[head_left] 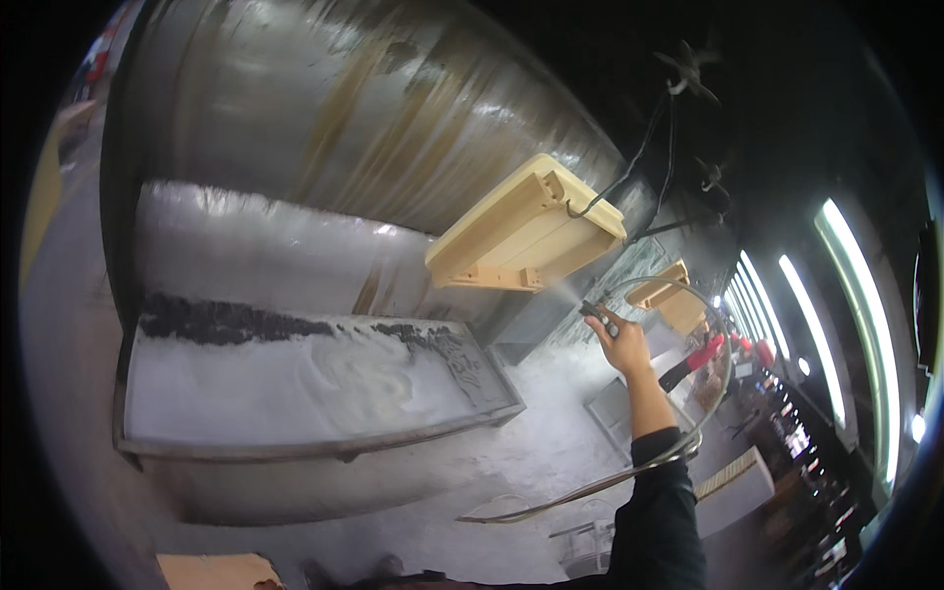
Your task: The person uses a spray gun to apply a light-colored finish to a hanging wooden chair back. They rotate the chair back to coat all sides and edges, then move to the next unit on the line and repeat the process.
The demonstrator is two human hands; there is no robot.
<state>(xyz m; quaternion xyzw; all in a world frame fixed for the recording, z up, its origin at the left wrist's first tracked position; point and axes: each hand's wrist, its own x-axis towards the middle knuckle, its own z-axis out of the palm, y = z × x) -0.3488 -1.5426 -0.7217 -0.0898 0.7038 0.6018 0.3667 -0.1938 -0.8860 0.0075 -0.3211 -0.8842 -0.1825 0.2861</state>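
Streaked grey sheet-metal wall (295,118); before it, a pale-yellow, round-cornered wooden panel (531,231) hangs tilted.
Panel's hollow underside shows, with rails and small blocks. Thin translucent hose (729,369) loops beside bare right hand (621,342), fingers wrapped round small dark spray nozzle (590,309), mist toward panel. Left hand's fingers: can't tell.

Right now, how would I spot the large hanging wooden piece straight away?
Find the tall, streaked metal wall behind the long shallow tray. Near the wall's right end hangs a pale wooden piece, up and left of the right hand. Unlike the similar wooden pieces beyond it, it looks much larger and has pale spray mist at its lower right.
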